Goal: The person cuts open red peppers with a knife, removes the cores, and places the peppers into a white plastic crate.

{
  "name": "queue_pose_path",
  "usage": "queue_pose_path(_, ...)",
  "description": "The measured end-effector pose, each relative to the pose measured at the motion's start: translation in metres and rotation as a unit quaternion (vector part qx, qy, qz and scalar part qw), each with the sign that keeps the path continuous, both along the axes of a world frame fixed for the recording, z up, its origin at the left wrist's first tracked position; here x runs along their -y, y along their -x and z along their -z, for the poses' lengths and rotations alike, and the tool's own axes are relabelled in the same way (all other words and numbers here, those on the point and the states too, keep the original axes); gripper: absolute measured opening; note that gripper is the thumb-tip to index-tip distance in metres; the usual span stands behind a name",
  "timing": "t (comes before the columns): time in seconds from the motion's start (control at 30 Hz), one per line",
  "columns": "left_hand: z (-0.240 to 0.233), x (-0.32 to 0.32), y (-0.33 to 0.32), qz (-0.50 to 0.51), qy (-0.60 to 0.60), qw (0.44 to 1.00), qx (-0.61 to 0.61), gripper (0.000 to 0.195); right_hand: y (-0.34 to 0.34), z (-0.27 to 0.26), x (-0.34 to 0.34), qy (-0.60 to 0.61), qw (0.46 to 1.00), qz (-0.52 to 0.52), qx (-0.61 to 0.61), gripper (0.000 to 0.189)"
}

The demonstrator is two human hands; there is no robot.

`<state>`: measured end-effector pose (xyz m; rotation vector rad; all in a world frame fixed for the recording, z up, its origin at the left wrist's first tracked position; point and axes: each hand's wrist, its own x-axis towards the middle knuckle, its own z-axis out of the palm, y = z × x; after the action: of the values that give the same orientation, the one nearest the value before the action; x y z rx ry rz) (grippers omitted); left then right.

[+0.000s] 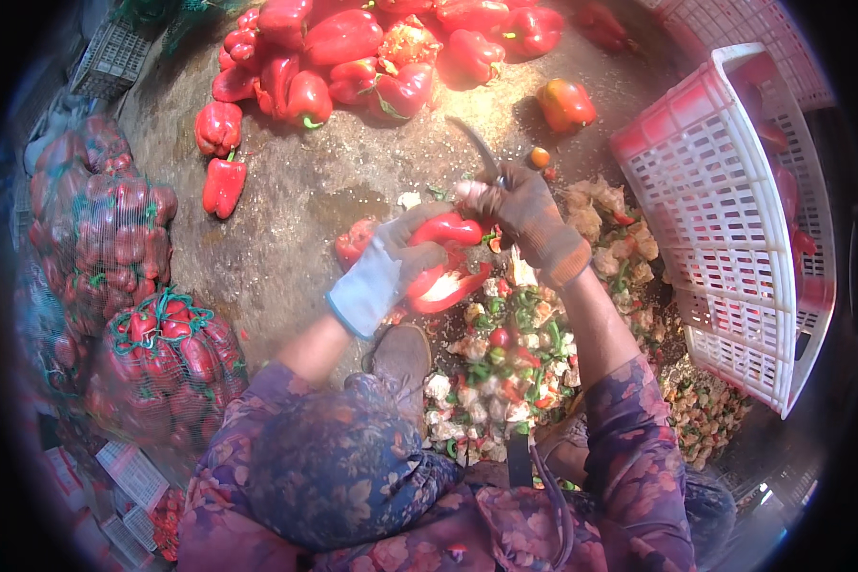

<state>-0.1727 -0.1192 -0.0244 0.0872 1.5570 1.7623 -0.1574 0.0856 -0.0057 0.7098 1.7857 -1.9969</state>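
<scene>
My left hand (393, 261), in a white and grey work glove, grips a red bell pepper (445, 229) that is cut open, with pale inner flesh showing at its lower part (449, 286). In my right hand (525, 214), gloved in grey with an orange cuff, is a knife with a curved blade (475, 139) that points up and away from the pepper. The right fingers lie close beside the pepper's upper end; whether they touch it I cannot tell. Another red pepper (354, 242) lies partly hidden behind my left hand.
Red bell peppers (343, 36) are heaped at the far side. Several cut cores and seeds (500, 357) cover the ground between my feet. A tilted white plastic crate (722, 207) holding peppers stands at right. Full mesh sacks (179, 357) line the left. An orange-red pepper (566, 105) lies alone.
</scene>
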Motion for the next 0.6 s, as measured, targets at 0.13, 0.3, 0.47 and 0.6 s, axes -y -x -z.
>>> queue_pose_path(0.13,0.001,-0.002,-0.001,0.050,0.029,0.993,-0.106,0.052,-0.007,0.018,-0.007,-0.183,0.975,-0.114,-0.062,0.034)
queue_pose_path(0.3,0.025,-0.010,-0.013,0.043,0.082,0.984,-0.154,0.053,-0.026,0.054,0.005,-0.097,0.991,0.047,-0.085,0.023)
queue_pose_path(0.47,0.012,-0.022,-0.015,0.081,0.038,0.968,-0.233,0.047,-0.031,0.095,-0.010,0.091,0.969,0.212,-0.084,0.014)
queue_pose_path(0.6,-0.028,-0.028,0.014,-0.032,-0.022,0.993,-0.114,0.042,-0.054,0.024,-0.006,0.095,0.960,0.262,-0.008,0.026)
